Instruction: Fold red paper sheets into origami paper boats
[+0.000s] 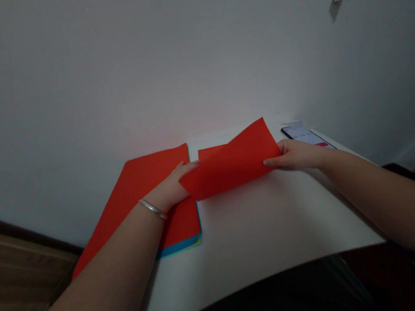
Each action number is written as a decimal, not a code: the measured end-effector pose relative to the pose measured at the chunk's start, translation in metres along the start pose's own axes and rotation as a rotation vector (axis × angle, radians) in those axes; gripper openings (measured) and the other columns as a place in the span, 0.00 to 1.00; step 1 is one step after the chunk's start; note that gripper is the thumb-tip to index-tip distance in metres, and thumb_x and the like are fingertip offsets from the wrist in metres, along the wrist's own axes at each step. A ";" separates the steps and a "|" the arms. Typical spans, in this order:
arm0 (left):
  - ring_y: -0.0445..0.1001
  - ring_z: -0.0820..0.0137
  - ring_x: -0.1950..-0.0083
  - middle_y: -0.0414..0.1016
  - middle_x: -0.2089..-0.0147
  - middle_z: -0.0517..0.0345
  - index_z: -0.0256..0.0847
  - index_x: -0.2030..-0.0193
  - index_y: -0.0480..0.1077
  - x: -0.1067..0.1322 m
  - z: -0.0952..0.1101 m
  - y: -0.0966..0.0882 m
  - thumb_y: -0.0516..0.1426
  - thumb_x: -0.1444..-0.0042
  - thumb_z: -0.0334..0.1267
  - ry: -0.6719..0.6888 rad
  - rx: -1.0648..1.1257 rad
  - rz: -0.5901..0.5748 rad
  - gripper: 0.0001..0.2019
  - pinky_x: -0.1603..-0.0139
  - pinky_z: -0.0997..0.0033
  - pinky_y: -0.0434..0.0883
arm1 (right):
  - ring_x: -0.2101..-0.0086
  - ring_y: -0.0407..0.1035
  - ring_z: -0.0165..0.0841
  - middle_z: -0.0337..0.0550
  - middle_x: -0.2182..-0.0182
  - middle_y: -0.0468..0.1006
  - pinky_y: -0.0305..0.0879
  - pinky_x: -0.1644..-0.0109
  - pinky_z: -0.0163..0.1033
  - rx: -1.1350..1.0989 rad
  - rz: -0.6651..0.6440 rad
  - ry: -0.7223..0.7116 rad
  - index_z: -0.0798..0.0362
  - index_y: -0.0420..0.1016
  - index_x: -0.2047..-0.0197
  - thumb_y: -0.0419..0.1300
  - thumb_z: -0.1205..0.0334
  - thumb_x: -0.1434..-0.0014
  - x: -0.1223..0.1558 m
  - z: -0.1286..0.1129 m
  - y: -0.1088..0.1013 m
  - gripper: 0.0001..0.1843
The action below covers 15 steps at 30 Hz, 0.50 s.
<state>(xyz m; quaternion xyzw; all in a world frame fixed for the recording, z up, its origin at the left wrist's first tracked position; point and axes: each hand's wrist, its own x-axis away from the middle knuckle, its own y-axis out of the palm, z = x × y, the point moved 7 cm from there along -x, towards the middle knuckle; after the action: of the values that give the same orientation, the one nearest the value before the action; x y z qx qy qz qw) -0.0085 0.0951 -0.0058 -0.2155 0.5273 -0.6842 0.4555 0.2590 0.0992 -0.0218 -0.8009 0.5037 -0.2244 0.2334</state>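
Observation:
A sheet of red paper (pixel 235 162) is raised at a tilt above the white table, its left end slightly blurred. My right hand (pixel 288 155) is closed on its right edge, with the thumb in front. My left hand (pixel 178 180), with a silver bangle at the wrist, reaches over the red stack to the sheet's left end. Most of its fingers are hidden behind the sheet, so I cannot tell whether they grip it. Behind the raised sheet, another piece of red paper (pixel 209 152) shows; whether the two are joined is hidden.
A stack of coloured paper (pixel 151 171), red on top with blue and yellow beneath, lies at the left of the white table (pixel 265 235). A phone (pixel 307 136) with a lit screen rests at the back right. The wall (pixel 195 64) stands directly behind the table.

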 end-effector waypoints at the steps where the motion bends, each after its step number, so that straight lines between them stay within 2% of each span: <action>1: 0.70 0.62 0.37 0.75 0.40 0.58 0.49 0.40 0.71 -0.001 0.001 0.000 0.47 0.37 0.41 0.017 0.027 0.003 0.22 0.35 0.56 0.64 | 0.81 0.62 0.30 0.41 0.80 0.75 0.57 0.77 0.38 0.000 0.036 0.027 0.51 0.80 0.77 0.67 0.45 0.50 -0.001 0.004 -0.003 0.17; 3: 0.70 0.60 0.37 0.76 0.42 0.55 0.45 0.40 0.71 -0.001 0.005 0.004 0.51 0.41 0.41 0.094 0.148 -0.057 0.23 0.35 0.57 0.64 | 0.80 0.65 0.33 0.45 0.77 0.78 0.59 0.76 0.39 -0.037 0.110 0.071 0.51 0.80 0.75 0.67 0.44 0.50 -0.003 0.010 -0.009 0.18; 6: 0.76 0.61 0.46 0.81 0.50 0.58 0.45 0.52 0.76 -0.001 -0.008 0.006 0.49 0.44 0.39 -0.058 0.258 -0.090 0.18 0.41 0.61 0.70 | 0.74 0.72 0.39 0.49 0.71 0.82 0.66 0.70 0.43 -0.093 0.186 0.138 0.50 0.82 0.71 0.69 0.44 0.52 -0.004 0.017 -0.014 0.17; 8: 0.77 0.62 0.51 0.81 0.54 0.56 0.42 0.57 0.75 0.000 -0.018 0.002 0.48 0.44 0.39 -0.183 0.314 -0.007 0.16 0.48 0.63 0.73 | 0.71 0.74 0.42 0.50 0.68 0.83 0.68 0.67 0.46 -0.103 0.200 0.179 0.49 0.82 0.71 0.69 0.45 0.53 -0.004 0.019 -0.015 0.16; 11: 0.76 0.63 0.55 0.79 0.57 0.53 0.40 0.57 0.70 0.003 -0.024 -0.008 0.48 0.43 0.41 -0.302 0.325 0.150 0.14 0.51 0.62 0.73 | 0.69 0.75 0.44 0.50 0.67 0.83 0.70 0.64 0.48 -0.150 0.162 0.198 0.48 0.82 0.69 0.69 0.46 0.53 -0.005 0.018 -0.009 0.15; 15: 0.75 0.63 0.55 0.75 0.55 0.50 0.37 0.48 0.66 0.002 -0.017 -0.016 0.49 0.40 0.46 -0.289 0.289 0.243 0.18 0.50 0.60 0.72 | 0.73 0.73 0.43 0.49 0.75 0.80 0.69 0.68 0.46 -0.198 0.130 0.207 0.49 0.80 0.72 0.71 0.47 0.56 -0.004 0.013 -0.002 0.15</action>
<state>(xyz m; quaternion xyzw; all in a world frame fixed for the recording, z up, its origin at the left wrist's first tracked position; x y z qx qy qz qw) -0.0285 0.1031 0.0029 -0.1788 0.3751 -0.6546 0.6315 0.2667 0.1059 -0.0315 -0.7582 0.5957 -0.2392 0.1142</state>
